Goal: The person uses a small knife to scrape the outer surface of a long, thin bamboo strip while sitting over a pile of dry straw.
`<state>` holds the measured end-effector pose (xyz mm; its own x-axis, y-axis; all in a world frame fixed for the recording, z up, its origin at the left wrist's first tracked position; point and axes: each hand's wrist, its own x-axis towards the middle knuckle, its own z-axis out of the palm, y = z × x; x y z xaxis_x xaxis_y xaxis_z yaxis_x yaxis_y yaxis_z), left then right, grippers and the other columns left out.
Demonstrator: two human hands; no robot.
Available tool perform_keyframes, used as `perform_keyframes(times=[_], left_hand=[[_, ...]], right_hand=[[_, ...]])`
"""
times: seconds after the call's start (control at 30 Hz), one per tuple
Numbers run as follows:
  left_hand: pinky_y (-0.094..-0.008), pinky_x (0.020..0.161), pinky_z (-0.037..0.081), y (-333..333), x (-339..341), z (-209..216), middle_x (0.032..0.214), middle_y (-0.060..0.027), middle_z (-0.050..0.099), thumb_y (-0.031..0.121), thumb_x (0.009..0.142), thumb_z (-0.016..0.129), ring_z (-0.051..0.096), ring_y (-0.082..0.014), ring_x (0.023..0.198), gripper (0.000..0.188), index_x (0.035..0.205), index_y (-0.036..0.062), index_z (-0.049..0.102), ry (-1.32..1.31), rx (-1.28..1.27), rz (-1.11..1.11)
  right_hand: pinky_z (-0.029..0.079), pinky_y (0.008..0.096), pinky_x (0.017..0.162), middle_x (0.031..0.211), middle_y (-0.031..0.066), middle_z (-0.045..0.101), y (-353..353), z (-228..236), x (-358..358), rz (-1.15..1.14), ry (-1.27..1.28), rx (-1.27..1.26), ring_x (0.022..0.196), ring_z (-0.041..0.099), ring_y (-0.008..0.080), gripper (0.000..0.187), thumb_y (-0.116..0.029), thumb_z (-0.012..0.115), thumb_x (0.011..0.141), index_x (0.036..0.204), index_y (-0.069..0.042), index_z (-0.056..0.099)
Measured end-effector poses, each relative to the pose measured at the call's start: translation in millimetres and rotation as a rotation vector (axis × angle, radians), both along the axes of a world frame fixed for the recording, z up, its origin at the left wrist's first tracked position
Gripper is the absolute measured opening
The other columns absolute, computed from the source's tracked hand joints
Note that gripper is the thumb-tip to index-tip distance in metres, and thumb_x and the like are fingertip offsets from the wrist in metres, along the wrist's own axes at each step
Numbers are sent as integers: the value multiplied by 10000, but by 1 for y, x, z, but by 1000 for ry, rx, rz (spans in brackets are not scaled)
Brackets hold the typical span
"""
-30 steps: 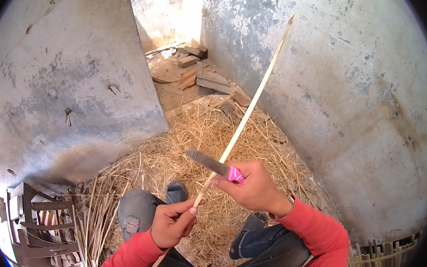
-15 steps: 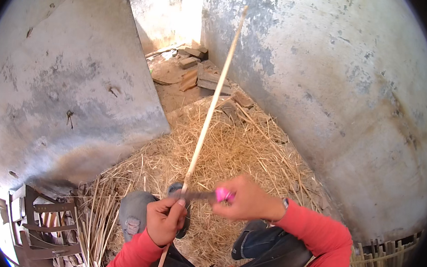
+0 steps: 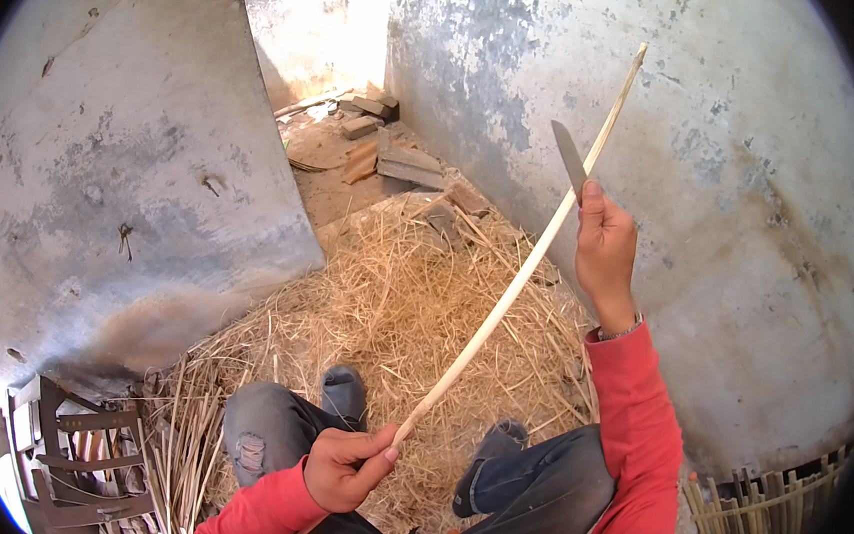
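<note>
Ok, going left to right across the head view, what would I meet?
Dark frame, ripped trouser knee, left hand, knife blade, right hand, slatted wooden structure.

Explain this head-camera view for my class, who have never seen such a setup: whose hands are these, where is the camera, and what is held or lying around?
There is no robot here, just a person using two bare hands. A wide fisheye camera on the person's head looks down, so straight edges bend near the rim, and picture left is the person's left.

The left hand grips a long pale strip, possibly bamboo or wood. The right hand holds a knife, its blade against the strip towards the far end; the handle is hidden.

Between and beyond the shoes, straw-like shavings cover the ground. Loose thin sticks lie at lower left, and a slatted object stands at lower right.
</note>
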<state>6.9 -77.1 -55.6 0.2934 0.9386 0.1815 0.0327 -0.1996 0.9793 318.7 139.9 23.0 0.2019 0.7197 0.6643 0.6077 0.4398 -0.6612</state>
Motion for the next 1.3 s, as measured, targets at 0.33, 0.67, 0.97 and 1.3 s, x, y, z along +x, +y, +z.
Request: perform_keyframes(times=[0.33,0.67,0.97,1.3], left_hand=[[-225,439,327,0,1,7,596,12,521,-24,989,543,418,-44,476,285,1245,-72,658,-219,-226,37],[-227,436,280,2,-1,10,617,27,457,8,1025,512,349,-44,488,313,1314,-55,614,-381,-385,59],[-218,449,275,5,-3,9,617,33,432,30,1032,514,332,-41,501,321,1332,-33,611,-411,-408,63],[-202,481,335,8,5,3,668,43,535,8,1004,567,433,-12,551,326,1321,-30,629,-163,-236,194]], right_hand=[[356,359,435,515,114,451,-58,-21,-67,398,-78,-94,428,454,182,407,-299,510,1068,855,6,674],[396,393,428,525,140,491,-94,-30,-100,584,-151,-155,425,531,296,351,-274,545,1049,829,-26,662],[378,366,438,534,115,534,-109,-39,-108,832,-52,-447,422,512,208,390,-300,542,1051,841,-6,689],[392,274,512,590,32,583,-109,-11,-103,839,-3,-643,578,489,58,231,-244,719,931,996,-25,756]])
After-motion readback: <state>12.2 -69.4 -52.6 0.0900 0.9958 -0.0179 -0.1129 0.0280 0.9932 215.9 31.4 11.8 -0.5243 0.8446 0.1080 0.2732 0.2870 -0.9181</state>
